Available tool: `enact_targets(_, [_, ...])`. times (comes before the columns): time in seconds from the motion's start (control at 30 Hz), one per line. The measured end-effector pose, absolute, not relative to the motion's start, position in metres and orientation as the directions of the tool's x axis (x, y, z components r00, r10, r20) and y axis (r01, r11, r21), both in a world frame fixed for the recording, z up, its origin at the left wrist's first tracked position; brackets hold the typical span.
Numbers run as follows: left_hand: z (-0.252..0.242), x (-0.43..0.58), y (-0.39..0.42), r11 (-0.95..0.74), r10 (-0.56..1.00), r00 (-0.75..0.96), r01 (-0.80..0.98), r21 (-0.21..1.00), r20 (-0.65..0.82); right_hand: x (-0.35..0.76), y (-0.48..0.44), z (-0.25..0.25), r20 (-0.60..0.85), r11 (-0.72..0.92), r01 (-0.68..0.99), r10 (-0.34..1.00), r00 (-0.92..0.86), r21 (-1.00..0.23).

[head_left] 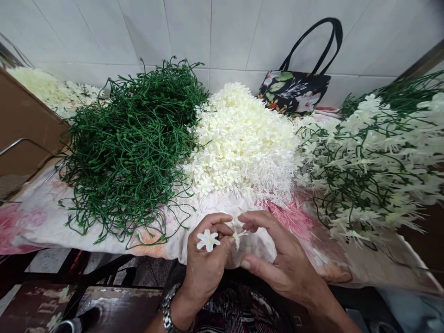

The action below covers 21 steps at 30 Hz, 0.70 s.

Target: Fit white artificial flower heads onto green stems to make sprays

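My left hand (210, 259), with a metal watch on the wrist, is closed with a white artificial flower (208, 240) showing at its back. A second white flower (238, 238) stands out past its thumb tip. Any stem is hidden in the fingers. My right hand (277, 252) is close on the other side, thumb and fingers apart, curved around the second flower without a visible grip on it. Beyond my hands lie a heap of loose white blossoms (239, 134) and, to the left, a tangle of green plastic stems (135, 138).
On the right, white flowers on green stems (378, 171) are piled. A black floral bag (294, 91) leans on the tiled wall (229, 37). A cardboard box (29, 125) stands at the left. The floral cloth (38, 226) covers the table up to its front edge.
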State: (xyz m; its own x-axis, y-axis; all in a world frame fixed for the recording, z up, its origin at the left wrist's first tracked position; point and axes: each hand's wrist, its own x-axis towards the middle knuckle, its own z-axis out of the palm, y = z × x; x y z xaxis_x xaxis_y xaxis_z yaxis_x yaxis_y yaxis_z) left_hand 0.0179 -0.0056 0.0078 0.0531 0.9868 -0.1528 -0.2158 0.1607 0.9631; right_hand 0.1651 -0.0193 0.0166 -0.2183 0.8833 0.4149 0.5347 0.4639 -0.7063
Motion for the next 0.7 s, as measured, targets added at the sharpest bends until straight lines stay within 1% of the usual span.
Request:
enact_targets(0.13, [0.0077, 0.0164, -0.0075, 0.118, 0.991, 0.083, -0.175, 0.977, -0.105, 0.1626, -0.0176, 0.0178, 0.396, 0.484, 0.526, 0.875, -0.278, -0.7])
enact_targets(0.4, [0.0135, 0.014, -0.0068, 0.048, 0.997, 0.057, -0.067, 0.997, -0.045, 0.1645, -0.0173, 0.0187, 0.417, 0.457, 0.525, 0.886, -0.201, -0.718])
enact_targets(0.57, [0.0112, 0.0129, -0.0078, -0.005, 0.997, 0.072, 0.007, 1.0, 0.005, 0.1622, -0.0173, 0.0193, 0.443, 0.491, 0.546, 0.867, -0.229, -0.679])
enact_targets(0.7, [0.0085, 0.013, -0.0092, -0.025, 0.996, 0.086, 0.044, 0.999, 0.021, 0.1579, -0.02, 0.0143, 0.462, 0.489, 0.558, 0.864, -0.201, -0.671])
